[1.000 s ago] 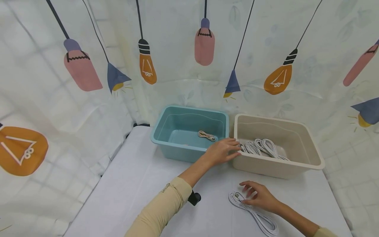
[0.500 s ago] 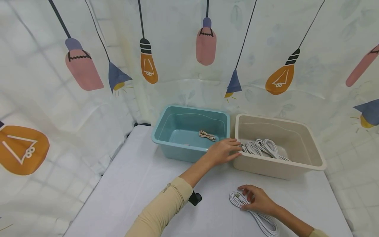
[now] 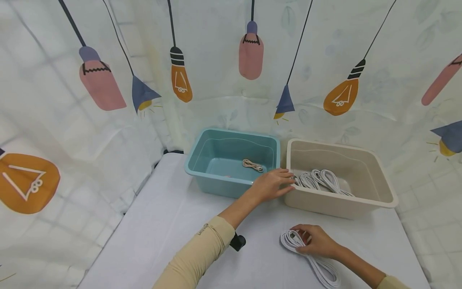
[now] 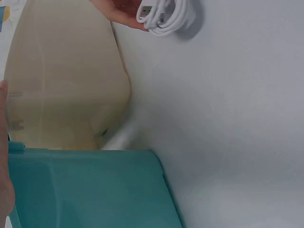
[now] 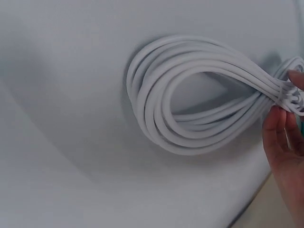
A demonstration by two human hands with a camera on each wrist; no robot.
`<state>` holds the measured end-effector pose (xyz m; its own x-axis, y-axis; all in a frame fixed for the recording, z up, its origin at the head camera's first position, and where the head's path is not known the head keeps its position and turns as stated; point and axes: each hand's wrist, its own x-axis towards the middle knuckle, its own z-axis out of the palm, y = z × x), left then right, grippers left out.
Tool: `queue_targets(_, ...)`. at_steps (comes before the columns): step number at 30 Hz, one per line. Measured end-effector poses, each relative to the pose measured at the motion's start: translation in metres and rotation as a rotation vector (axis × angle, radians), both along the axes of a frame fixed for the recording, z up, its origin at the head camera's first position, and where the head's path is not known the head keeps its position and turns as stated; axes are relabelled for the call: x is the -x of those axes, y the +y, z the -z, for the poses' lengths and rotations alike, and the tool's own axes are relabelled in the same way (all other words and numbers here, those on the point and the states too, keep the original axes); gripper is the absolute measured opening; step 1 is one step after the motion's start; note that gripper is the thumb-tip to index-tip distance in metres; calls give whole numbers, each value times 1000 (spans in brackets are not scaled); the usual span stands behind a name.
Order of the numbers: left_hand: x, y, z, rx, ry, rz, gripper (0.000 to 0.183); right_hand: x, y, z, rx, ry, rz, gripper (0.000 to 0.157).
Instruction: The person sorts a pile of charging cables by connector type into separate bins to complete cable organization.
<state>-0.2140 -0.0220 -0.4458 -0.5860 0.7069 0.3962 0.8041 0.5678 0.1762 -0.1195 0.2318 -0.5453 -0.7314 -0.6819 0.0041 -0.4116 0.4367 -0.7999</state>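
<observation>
A coiled white USB cable is pinched at its tied middle by my right hand, thumb on one side and fingers on the other. Its large loop fills the middle of the right wrist view, and a metal USB plug shows among the coils in the left wrist view. My left hand lies between the two bins, its extended fingers touching the near left corner of the beige bin. In that bin lie several coiled white cables.
A teal bin stands left of the beige one and holds a small brownish-white coiled cord. Beneath the left forearm a black object is partly hidden on the white table. A lamp-print curtain hangs behind.
My right hand has closed on the white cable and slightly raised its near coils, showing the plug more. The left hand stays at the bin corner.
</observation>
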Motion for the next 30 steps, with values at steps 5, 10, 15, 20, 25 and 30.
queue_targets(5, -1, -1, 0, 11, 4, -2, 30, 5, 4, -11, 18, 34, -22, 47)
queue_targets(10, -1, -1, 0, 0, -2, 9, 30, 8, 8, -25, 29, 74, -18, 47)
queue_targets(15, -1, -1, 0, -15, 2, 15, 29, 10, 14, -42, 22, 87, -9, 47)
queue_targets(20, -1, 0, 0, -19, -1, 10, 29, 15, 22, -59, 31, 78, -6, 47)
queue_targets(25, -1, 0, 0, -10, -14, 3, 30, 19, 28, -81, 36, 127, 6, 47)
queue_targets(30, -1, 1, -1, 2, -14, -13, 31, 22, 34, -106, 36, 167, 31, 46)
